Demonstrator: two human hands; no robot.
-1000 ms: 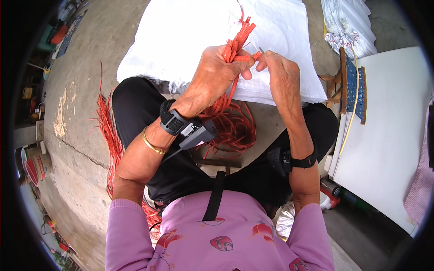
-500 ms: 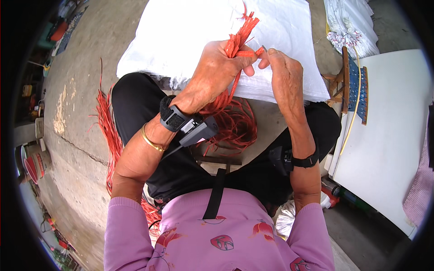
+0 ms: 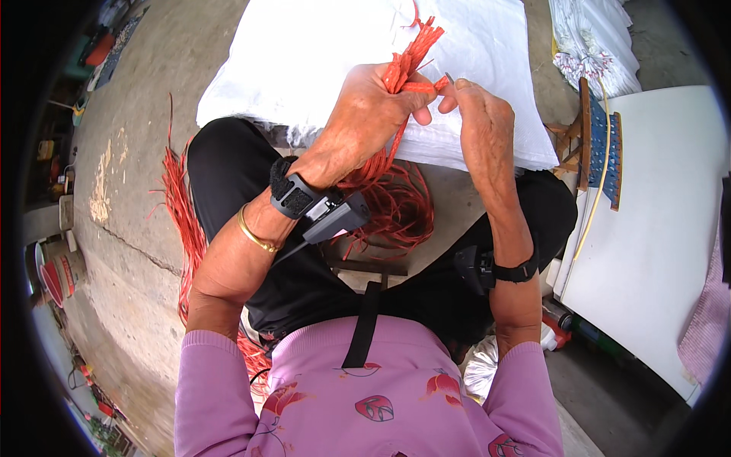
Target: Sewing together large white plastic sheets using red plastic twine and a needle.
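Note:
My left hand is closed around a bundle of orange-red plastic strips. Their cut-looking ends fan out above my fist, and the long tails run down below it. One folded strip sticks out sideways between thumb and fingers toward the right. My right hand is closed in a pinch beside that strip's end. A small, thin, dark sliver, metal by its look, pokes out at its fingertips; its kind is too small to tell. Both hands are above a stack of white woven sheets.
Loose red strips hang in coils between my knees, and more red strips lie on the floor at left. At right are a wooden chair with a blue woven seat, a white board and a bundle of white sacks.
My right hand has shifted very slightly right and down, and the bundle in my left hand has tilted a little to the right. Both grips look the same.

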